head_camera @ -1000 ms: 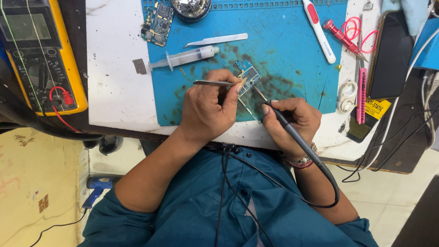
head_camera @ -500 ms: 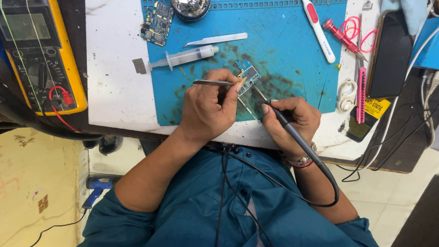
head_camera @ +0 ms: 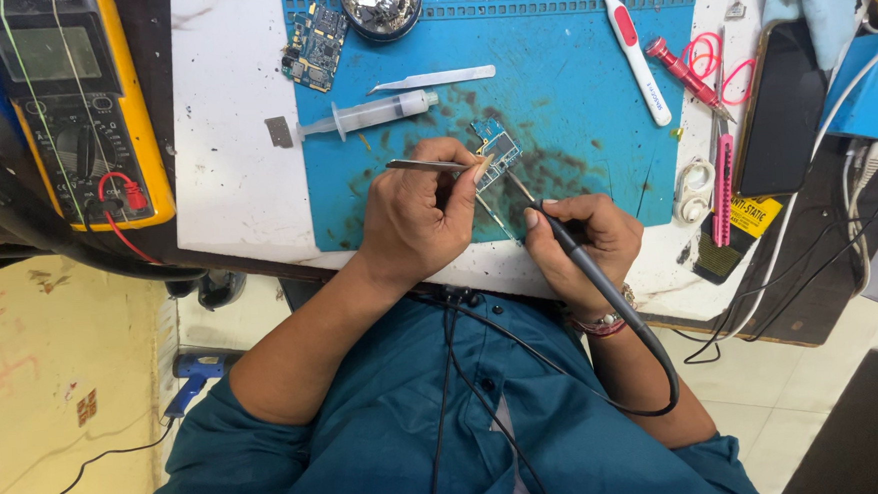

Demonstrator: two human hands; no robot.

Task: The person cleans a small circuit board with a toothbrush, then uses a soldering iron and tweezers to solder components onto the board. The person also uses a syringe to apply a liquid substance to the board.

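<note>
My left hand [head_camera: 417, 218] pinches silver tweezers [head_camera: 423, 165], and their tips reach a small blue circuit board [head_camera: 499, 146] lying on the stained blue work mat [head_camera: 571, 90]. My right hand [head_camera: 594, 239] grips a black soldering iron [head_camera: 571, 252] like a pen. Its thin tip points up-left and meets the lower edge of the board. The iron's black cord loops back over my right forearm. Both hands rest at the near edge of the white table [head_camera: 236, 187].
A syringe [head_camera: 367, 115], a metal blade [head_camera: 430, 79], a second circuit board [head_camera: 313, 48] and a round tin of parts [head_camera: 379, 5] lie beyond the hands. A yellow multimeter [head_camera: 71, 106] sits left. A white brush [head_camera: 634, 46], a red screwdriver [head_camera: 685, 74] and a phone [head_camera: 777, 109] lie right.
</note>
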